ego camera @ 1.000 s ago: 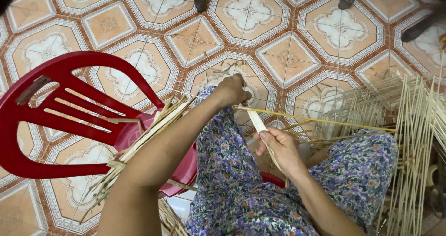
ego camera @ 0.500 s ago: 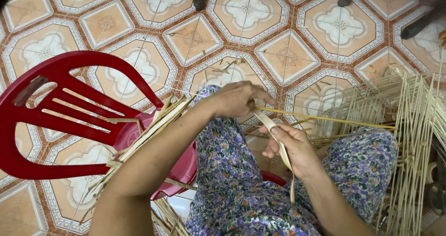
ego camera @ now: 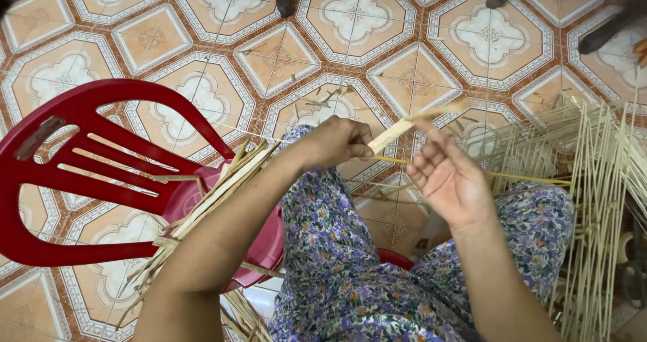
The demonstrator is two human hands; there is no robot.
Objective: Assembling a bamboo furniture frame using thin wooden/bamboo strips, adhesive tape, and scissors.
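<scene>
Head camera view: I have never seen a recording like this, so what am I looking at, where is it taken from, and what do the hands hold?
There is one picture, taken by a camera worn on a person's head and looking down at their own lap and hands. No machine is involved. The person sits in flowered trousers above a patterned tile floor. The left hand pinches one end of a flat pale cane strip, which points up and to the right. The right hand is open, palm showing, with its fingers beside the strip; whether they touch it I cannot tell. A thin yellow strand runs across behind that hand. To the left stands a red plastic chair with a bundle of strips lying on its seat. On the right stands a frame of upright canes.
</scene>
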